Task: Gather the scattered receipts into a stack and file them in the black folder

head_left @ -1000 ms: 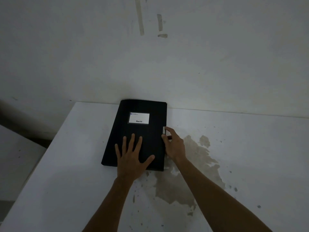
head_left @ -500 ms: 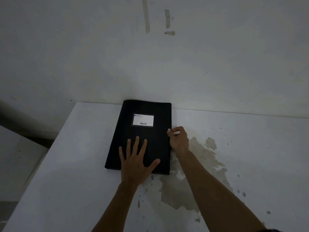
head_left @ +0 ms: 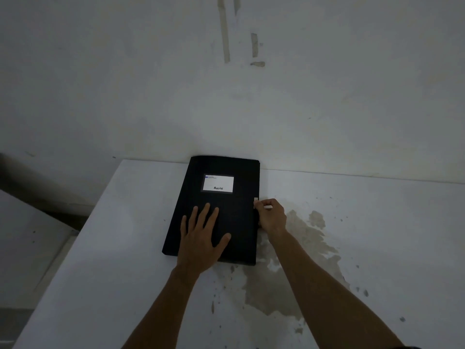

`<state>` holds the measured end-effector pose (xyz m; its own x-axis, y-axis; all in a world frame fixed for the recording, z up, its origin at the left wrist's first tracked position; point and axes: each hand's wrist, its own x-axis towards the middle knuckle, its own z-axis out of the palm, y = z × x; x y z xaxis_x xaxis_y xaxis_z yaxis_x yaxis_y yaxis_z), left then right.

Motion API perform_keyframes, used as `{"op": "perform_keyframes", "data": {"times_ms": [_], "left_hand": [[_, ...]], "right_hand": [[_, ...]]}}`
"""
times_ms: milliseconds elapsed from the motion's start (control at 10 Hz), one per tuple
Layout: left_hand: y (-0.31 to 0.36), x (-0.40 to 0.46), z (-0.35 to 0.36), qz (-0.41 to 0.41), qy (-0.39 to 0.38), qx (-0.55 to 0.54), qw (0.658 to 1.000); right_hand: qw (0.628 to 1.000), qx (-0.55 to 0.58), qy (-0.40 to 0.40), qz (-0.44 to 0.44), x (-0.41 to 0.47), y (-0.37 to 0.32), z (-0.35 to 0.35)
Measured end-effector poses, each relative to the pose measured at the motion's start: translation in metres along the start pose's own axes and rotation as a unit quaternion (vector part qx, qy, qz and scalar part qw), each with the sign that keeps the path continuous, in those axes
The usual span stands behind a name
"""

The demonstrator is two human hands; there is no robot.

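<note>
While no loose receipts show anywhere on the white table (head_left: 352,222), looks close to done: black folder (head_left: 226,217) shut and lying flat at centre frame, far edge against the wall (head_left: 151,84), pale label (head_left: 218,183) face up near its top. Probably holds the receipts already, though nothing of them visible, so cannot tell for sure. Seemingly left: fastening the small light tab (head_left: 256,199) on the folder's right edge, if that is a clasp; too small to tell what it is.

Left hand (head_left: 201,238) spread flat, palm down on the lower half of the cover, fingers (head_left: 205,212) splayed and pointing up-frame, thumb out toward the right; gripping nothing, just pressing the cover down. Forearm reaching in from the bottom centre of the frame.

Right hand (head_left: 271,215) at the folder's right edge, right of centre, curled loosely, thumb and forefinger pinched together at the tab; whether actually gripping it or only touching, hard to say. Remaining fingers tucked under. Forearm running in diagonally from the lower right, passing over a brownish stain (head_left: 289,260) on the table just right of and below the folder.
</note>
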<state>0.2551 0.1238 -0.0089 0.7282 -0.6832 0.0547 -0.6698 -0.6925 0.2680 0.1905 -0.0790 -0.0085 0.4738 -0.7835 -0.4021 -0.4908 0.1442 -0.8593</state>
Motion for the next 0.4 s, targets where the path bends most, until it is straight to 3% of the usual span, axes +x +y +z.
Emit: {"op": "perform_keyframes", "data": {"times_ms": [200,400], "left_hand": [[-0.001,0.018,-0.032,0.000,-0.062,-0.025,0.998],[-0.004,0.031,-0.078,0.027,-0.127,-0.079,0.988]], "right_hand": [[1.000,-0.022,-0.018,-0.003,-0.016,-0.016,-0.018],[0.961,-0.249,-0.069,-0.100,-0.037,-0.053,-0.062]]}}
